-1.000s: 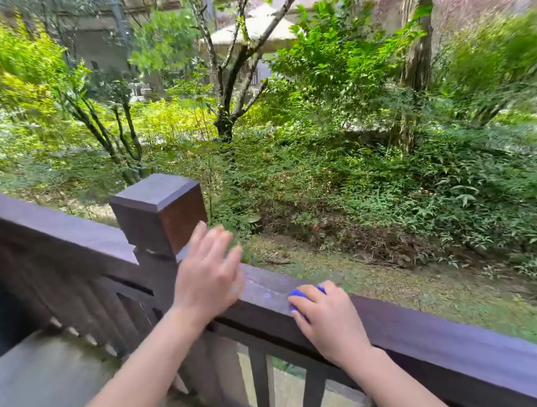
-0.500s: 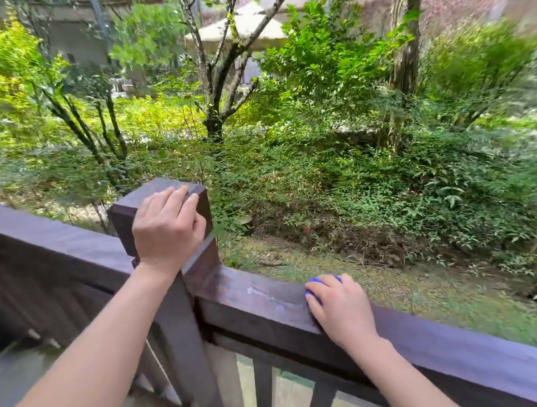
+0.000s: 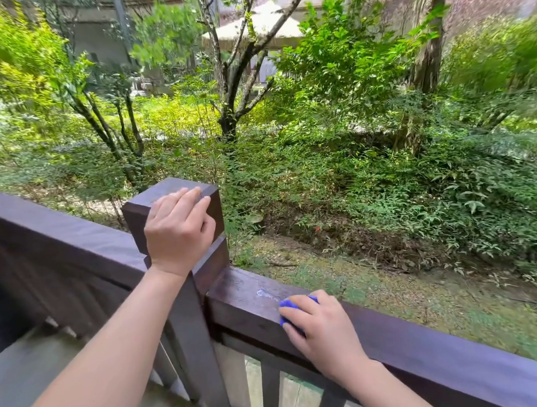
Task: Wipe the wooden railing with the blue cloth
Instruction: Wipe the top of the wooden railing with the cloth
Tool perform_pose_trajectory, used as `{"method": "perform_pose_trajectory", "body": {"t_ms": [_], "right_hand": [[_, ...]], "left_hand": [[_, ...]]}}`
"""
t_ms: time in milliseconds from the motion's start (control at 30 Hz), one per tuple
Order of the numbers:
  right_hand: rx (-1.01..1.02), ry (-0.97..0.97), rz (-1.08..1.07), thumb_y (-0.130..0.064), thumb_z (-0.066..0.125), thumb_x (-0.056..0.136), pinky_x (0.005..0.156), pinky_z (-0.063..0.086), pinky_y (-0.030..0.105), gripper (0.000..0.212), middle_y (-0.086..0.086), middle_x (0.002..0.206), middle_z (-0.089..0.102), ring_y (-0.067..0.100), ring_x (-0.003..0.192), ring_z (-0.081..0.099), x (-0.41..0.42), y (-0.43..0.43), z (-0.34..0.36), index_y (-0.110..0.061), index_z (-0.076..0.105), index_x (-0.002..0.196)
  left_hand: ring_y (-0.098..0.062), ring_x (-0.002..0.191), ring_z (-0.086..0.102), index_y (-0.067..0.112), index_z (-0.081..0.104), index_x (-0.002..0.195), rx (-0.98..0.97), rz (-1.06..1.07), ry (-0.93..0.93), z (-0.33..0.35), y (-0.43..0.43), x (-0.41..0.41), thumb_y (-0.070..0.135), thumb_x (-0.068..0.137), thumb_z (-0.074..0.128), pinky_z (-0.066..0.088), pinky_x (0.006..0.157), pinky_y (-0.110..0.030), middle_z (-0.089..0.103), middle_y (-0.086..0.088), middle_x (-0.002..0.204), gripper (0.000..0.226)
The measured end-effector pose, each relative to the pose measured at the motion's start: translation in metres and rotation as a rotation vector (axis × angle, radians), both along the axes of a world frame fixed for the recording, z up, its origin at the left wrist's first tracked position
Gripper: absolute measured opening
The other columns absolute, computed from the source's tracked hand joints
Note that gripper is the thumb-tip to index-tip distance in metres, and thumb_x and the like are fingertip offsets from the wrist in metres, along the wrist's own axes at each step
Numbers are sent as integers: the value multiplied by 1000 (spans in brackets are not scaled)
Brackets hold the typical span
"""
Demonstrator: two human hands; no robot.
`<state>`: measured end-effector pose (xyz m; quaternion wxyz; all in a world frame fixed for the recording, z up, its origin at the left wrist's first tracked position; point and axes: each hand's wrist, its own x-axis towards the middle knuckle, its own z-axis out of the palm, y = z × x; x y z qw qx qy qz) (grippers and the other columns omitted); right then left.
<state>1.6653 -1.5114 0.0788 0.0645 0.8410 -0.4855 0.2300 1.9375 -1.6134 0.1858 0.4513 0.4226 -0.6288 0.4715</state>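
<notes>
The dark wooden railing (image 3: 433,346) runs from the corner post (image 3: 157,196) down to the right, with a second rail (image 3: 64,238) going off left. A pale smear (image 3: 266,293) shows on the rail top near the post. My right hand (image 3: 325,332) presses the blue cloth (image 3: 285,304) onto the rail just right of the smear; most of the cloth is hidden under the palm. My left hand (image 3: 178,229) grips the near top edge of the corner post, fingers laid over its flat cap.
Vertical balusters (image 3: 270,389) stand under the rail. A grey deck floor (image 3: 26,373) lies at lower left. Beyond the railing the ground drops to a mossy path (image 3: 416,301), shrubs and a thin tree (image 3: 228,125).
My left hand rose from beside the post and took hold of its top. The right hand with the cloth has stayed on the rail just right of the smear.
</notes>
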Motion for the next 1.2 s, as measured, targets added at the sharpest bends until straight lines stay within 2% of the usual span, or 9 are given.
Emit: {"method": "perform_pose_trajectory", "body": {"t_ms": [100,233,400,567,733,900,1000,1100,1200], "right_hand": [[27,62,43,-43,48,94,70,47,35,21,-14,108,66,23,80,50,-11,-12,6,-33,64,103],[73,40,-256,-40,45,93,76,47,38,27,-8,106,67,28,88,52,-5,-29,18,-31,67,105],[34,85,29,-42,45,93,68,47,37,20,-13,104,65,25,79,49,16,-11,4,-31,62,96],[89,87,-303,-42,37,95,79,44,36,32,-8,105,64,28,90,50,27,-36,19,-28,65,104],[9,136,35,-42,45,92,65,46,36,22,-9,100,66,27,75,49,38,-17,6,-31,64,97],[73,97,-275,-41,41,95,78,44,37,29,-6,102,65,28,87,50,33,-39,16,-28,65,101],[17,112,-134,-37,56,88,64,41,34,14,-6,87,64,27,73,47,57,-28,12,-26,63,83],[0,157,9,-43,46,92,66,44,34,22,-9,97,64,26,77,48,41,-30,4,-30,63,96],[94,138,-248,-44,38,95,76,44,36,30,-5,103,63,29,88,50,32,-49,16,-29,62,104]], "left_hand": [[-29,99,72,16,77,91,-5,-7,11,1,1,1,7,84,57,56,86,-40,77,-5,106,23],[-29,98,72,15,78,90,0,-12,28,1,3,-2,7,86,55,55,87,-40,77,-5,105,24],[-28,99,72,16,77,90,-3,-9,55,-1,2,-2,7,86,55,54,89,-40,77,-4,105,25],[-28,99,72,16,77,91,6,-7,40,-2,1,-2,8,86,54,54,89,-40,77,-4,106,25],[-28,100,71,16,77,91,5,-1,39,-2,0,0,9,88,53,53,89,-40,77,-3,107,26],[-27,99,71,16,77,90,7,-2,51,-1,2,-2,10,89,52,53,89,-40,77,-3,105,26],[-27,100,70,17,77,89,5,-4,59,-2,2,-2,10,89,51,53,89,-40,77,-3,106,27],[-28,100,70,16,76,87,1,-5,48,-1,2,-1,11,91,53,53,88,-40,77,-4,106,25],[-28,98,71,16,76,82,-13,-5,38,-1,1,-1,11,92,53,54,87,-40,77,-4,104,25]]}}
